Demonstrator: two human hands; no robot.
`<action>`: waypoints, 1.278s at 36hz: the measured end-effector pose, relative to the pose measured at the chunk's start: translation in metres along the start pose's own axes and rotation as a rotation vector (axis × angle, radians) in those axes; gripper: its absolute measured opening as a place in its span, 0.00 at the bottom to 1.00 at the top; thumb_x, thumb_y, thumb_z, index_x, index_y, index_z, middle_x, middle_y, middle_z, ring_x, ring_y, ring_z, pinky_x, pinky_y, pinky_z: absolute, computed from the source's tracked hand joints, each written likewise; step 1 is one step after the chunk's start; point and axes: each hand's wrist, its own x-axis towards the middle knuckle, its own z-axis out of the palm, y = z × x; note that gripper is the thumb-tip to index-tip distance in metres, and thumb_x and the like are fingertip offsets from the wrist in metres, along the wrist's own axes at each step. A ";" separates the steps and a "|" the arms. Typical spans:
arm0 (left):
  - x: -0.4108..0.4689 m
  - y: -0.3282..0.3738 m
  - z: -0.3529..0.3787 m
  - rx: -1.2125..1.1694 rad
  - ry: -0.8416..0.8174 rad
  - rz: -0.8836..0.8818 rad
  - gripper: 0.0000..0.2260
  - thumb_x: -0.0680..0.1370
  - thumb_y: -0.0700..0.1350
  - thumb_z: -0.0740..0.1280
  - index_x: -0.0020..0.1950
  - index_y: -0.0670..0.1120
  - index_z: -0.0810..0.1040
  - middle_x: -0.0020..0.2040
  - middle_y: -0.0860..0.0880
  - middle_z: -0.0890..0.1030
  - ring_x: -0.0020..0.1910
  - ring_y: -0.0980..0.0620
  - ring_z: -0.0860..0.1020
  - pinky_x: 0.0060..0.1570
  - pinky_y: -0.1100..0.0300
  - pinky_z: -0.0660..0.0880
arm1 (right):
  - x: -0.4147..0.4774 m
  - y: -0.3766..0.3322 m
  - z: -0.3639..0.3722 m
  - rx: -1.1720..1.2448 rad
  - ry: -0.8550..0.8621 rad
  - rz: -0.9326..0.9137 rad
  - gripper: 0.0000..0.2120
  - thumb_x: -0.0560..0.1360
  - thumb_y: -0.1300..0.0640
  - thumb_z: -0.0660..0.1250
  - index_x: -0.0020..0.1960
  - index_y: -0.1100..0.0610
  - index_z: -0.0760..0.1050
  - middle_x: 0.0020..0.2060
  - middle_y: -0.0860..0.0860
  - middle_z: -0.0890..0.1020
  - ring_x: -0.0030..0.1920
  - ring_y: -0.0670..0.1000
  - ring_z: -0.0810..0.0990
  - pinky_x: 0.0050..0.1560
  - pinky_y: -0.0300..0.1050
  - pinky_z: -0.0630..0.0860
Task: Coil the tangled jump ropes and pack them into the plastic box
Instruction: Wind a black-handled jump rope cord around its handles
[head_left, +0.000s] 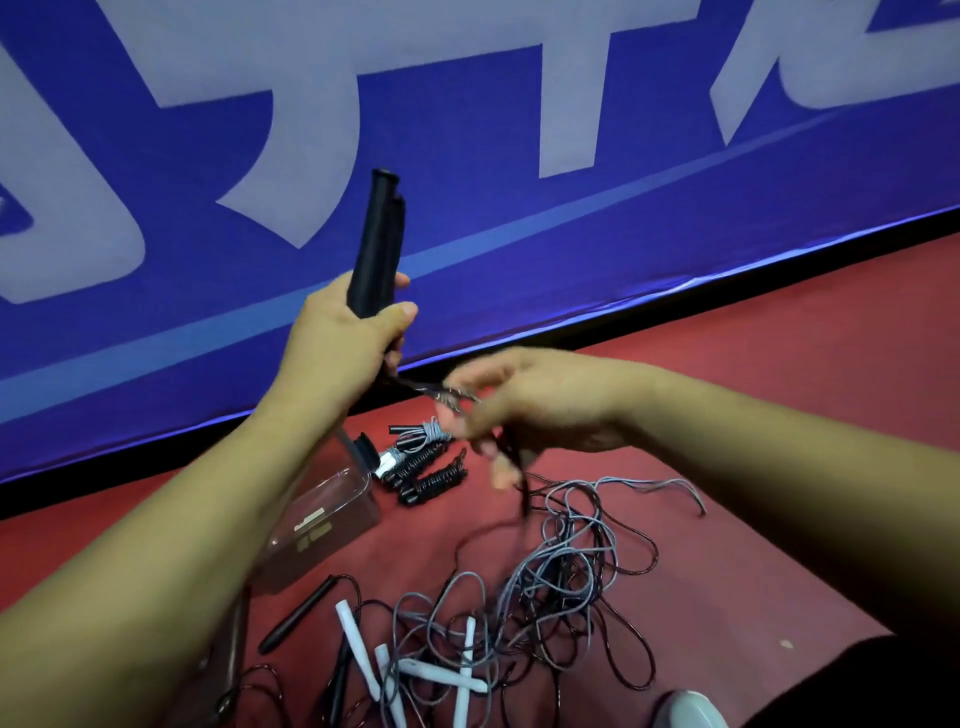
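Below, tangled jump ropes (561, 582) are sprawling over the red floor (779, 415) near the clear plastic box (337, 499). The left hand (343, 332) is gripping two black handles (376, 239) upright, and the right hand (540, 410) is pinching their cord (523, 499), which is needing tight, even turns.

Blue banner (467, 156) w/ white lettering behind; red floor (779, 389); grey shoe (685, 709) btm right.
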 end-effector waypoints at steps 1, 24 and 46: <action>0.001 -0.001 -0.003 0.016 0.006 0.008 0.08 0.78 0.39 0.68 0.54 0.50 0.79 0.31 0.48 0.73 0.28 0.49 0.71 0.35 0.55 0.73 | 0.000 0.007 -0.003 -0.055 -0.012 0.063 0.02 0.80 0.62 0.64 0.48 0.60 0.73 0.27 0.53 0.72 0.26 0.51 0.78 0.35 0.44 0.71; -0.011 -0.028 -0.032 0.244 -0.352 -0.397 0.06 0.80 0.42 0.68 0.55 0.42 0.78 0.33 0.44 0.73 0.23 0.52 0.69 0.25 0.61 0.69 | -0.018 -0.019 -0.036 -0.834 0.574 -0.280 0.06 0.78 0.52 0.68 0.49 0.53 0.82 0.40 0.51 0.83 0.40 0.49 0.79 0.42 0.44 0.72; -0.035 0.020 -0.015 0.605 -0.650 0.152 0.14 0.72 0.40 0.72 0.43 0.59 0.74 0.28 0.60 0.74 0.26 0.59 0.70 0.27 0.68 0.65 | -0.008 0.005 -0.054 -0.611 0.586 -0.318 0.06 0.74 0.52 0.68 0.39 0.51 0.80 0.29 0.50 0.77 0.29 0.45 0.71 0.34 0.44 0.68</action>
